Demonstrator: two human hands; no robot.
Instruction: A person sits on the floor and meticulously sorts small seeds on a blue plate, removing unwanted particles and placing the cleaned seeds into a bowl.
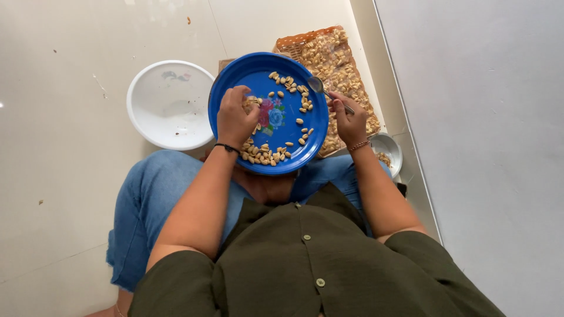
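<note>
Two hands over the blue plate (258,82), which sits on the lap! Left hand (235,117) is curled around peanuts (261,155); how many it hides, I cannot tell. Right hand (348,120) pinches a metal spoon (320,88), handle end buried in the fist. Woven tray (338,58) partly covered by the plate; small bowl (390,149) half hidden behind the wrist. White basin (170,103) sits left.

Plate (235,76): bright blue, red-and-blue flower print at centre; peanuts (264,155): pale tan; bowl (170,104): white; woven tray (294,42): orange-brown; spoon (317,86): silver.
</note>
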